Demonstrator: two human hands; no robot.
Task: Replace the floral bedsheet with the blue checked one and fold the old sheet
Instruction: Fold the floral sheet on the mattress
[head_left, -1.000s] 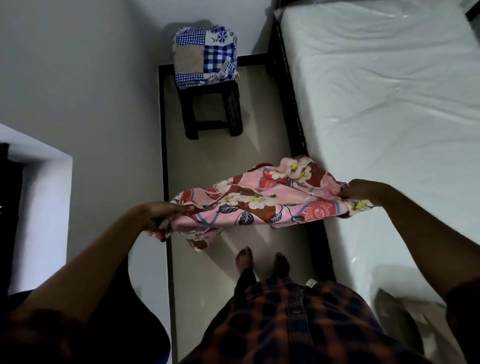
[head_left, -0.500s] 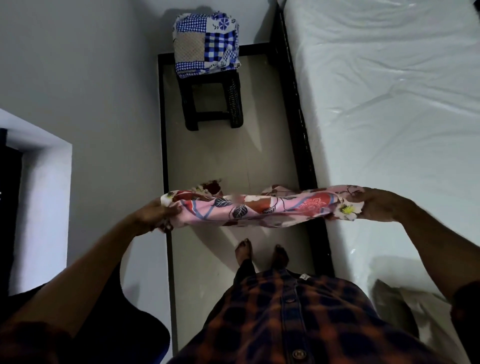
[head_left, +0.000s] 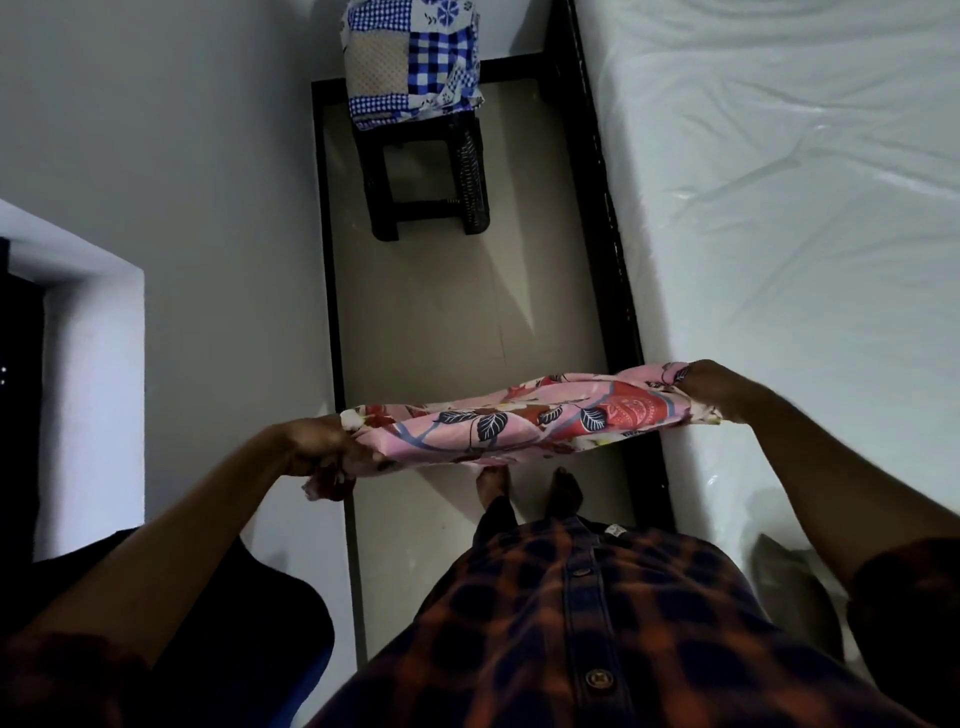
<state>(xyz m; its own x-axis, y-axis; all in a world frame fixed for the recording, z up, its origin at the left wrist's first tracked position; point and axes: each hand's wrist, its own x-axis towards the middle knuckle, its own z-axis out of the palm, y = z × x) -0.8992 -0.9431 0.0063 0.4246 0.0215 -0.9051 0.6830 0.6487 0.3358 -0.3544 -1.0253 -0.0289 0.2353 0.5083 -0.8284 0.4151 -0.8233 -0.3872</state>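
Note:
The pink floral bedsheet (head_left: 519, 423) is stretched into a narrow folded band in the air in front of me, above my feet. My left hand (head_left: 324, 449) grips its left end and my right hand (head_left: 714, 389) grips its right end, over the bed's edge. The blue checked sheet (head_left: 413, 60) lies folded on a black stool (head_left: 428, 171) at the far end of the floor strip. The bed's mattress (head_left: 779, 208) on the right is bare white and wrinkled.
A narrow beige floor strip (head_left: 457, 312) runs between the grey wall (head_left: 182, 156) on the left and the black bed frame (head_left: 608, 249). A dark opening with a white surround (head_left: 88, 364) is at the left. My bare feet stand below the sheet.
The loose, sagging floral sheet has been pulled taut into a flat narrow band. My hands moved apart and the view tilted down, closer to the stool.

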